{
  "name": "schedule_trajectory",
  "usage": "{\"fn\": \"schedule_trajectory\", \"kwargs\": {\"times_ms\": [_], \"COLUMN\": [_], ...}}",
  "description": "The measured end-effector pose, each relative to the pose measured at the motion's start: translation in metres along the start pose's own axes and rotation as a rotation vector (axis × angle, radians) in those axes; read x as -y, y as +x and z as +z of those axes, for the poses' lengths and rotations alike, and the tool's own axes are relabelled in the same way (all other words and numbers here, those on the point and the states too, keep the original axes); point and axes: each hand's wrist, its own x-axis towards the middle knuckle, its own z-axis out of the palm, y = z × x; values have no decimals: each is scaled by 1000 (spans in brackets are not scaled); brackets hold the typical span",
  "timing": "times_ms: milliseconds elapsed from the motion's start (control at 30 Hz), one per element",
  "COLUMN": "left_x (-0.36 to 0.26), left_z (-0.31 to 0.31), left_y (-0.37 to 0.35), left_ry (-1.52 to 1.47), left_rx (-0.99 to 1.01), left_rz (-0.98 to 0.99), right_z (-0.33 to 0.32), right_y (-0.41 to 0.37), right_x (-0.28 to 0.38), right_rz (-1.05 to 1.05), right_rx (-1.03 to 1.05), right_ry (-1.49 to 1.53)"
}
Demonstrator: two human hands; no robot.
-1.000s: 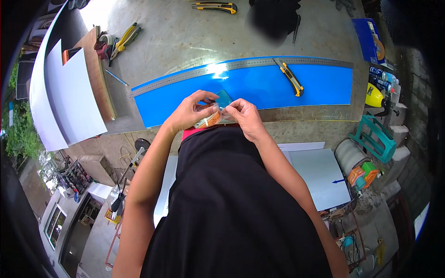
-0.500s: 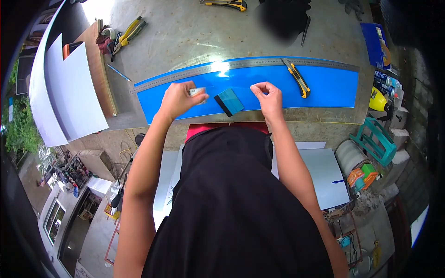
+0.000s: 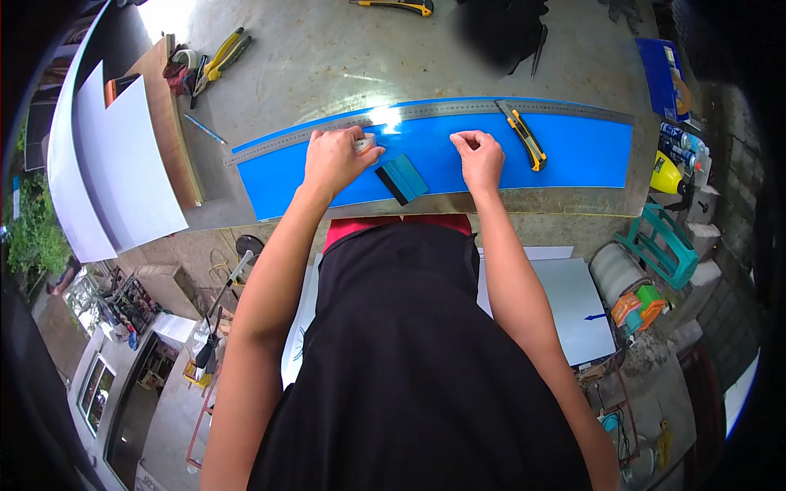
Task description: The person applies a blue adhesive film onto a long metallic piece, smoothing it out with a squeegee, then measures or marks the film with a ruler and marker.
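Note:
My left hand (image 3: 334, 159) is closed around a small whitish roll that looks like clear tape (image 3: 364, 146), mostly hidden by the fingers. It is over the left half of a long blue sheet (image 3: 286, 184). My right hand (image 3: 481, 159) makes a pinch above the same sheet; whatever lies between thumb and forefinger is too fine to make out. Between the hands a teal squeegee with a black edge (image 3: 403, 178) lies on the blue sheet. A long steel ruler (image 3: 442, 110) runs along the sheet's far edge. Right of my right hand, a yellow and black utility knife (image 3: 526, 141) rests across the ruler and sheet.
Pliers (image 3: 223, 57), a pencil (image 3: 205, 128) and a wooden board (image 3: 168, 123) with white sheets (image 3: 123, 172) are to the left. A second utility knife (image 3: 397, 6) and a black cloth-like item (image 3: 499, 33) lie at the back. A green stool (image 3: 659, 245) stands at right.
My left hand has moved right and slightly up, carrying the small roll closer to my right hand. My right hand has shifted slightly right, still pinched.

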Motion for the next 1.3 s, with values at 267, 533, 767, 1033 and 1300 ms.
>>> {"fn": "schedule_trajectory", "kwargs": {"times_ms": [267, 533, 767, 1033, 1300], "left_x": [-10, -13, -15, -20, -20], "left_z": [4, 7, 9, 7, 11], "left_y": [4, 4, 3, 3, 4], "left_ry": [57, 63, 71, 93, 76], "left_rx": [34, 43, 43, 44, 4], "left_rz": [-39, -71, -76, -79, -80], "right_z": [-1, -3, -2, 5, 1], "right_y": [9, 10, 9, 8, 8], "right_x": [-7, -3, 1, -5, 5], "right_rz": [-48, -30, -33, -70, -16], "right_rx": [1, 0, -17, -67, -178], "right_ry": [-119, -131, -157, -151, -203]}}
